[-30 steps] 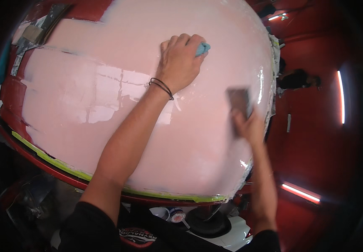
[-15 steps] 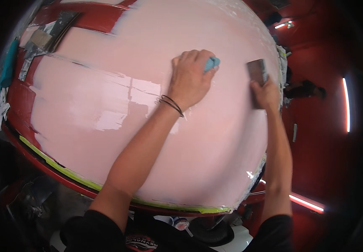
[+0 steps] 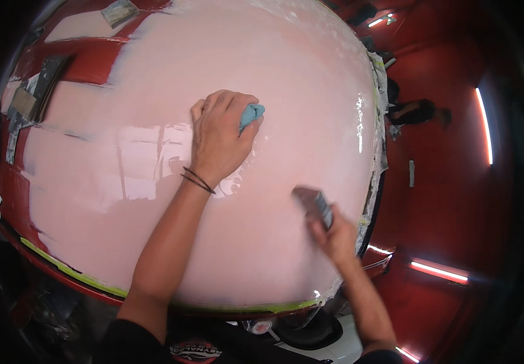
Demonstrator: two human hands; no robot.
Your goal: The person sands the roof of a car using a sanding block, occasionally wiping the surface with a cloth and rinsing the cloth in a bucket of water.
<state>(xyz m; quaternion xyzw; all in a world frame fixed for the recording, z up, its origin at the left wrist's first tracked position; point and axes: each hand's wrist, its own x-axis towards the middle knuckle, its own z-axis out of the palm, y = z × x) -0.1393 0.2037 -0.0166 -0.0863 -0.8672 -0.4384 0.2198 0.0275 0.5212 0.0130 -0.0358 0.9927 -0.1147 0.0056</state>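
A broad curved car panel is coated in pale pink, and its surface shines wet around my left hand. The fingers of that hand are closed round a crumpled light-blue cloth, which rests against the coating in the middle of the panel. Nearer to me and to the right, my right hand grips a dark sanding block. The block looks tilted and slightly blurred; whether its whole face touches the panel I cannot tell.
Grey and brown sandpaper sheets lie at the panel's left, and another grey piece lies farther back. Yellow-green masking tape lines the near edge. White masking material runs along the right edge, above a red floor.
My right hand has drawn the sanding block toward me and to the left. My left hand, still on the blue cloth, sits farther left in the picture; the whole view has shifted too.
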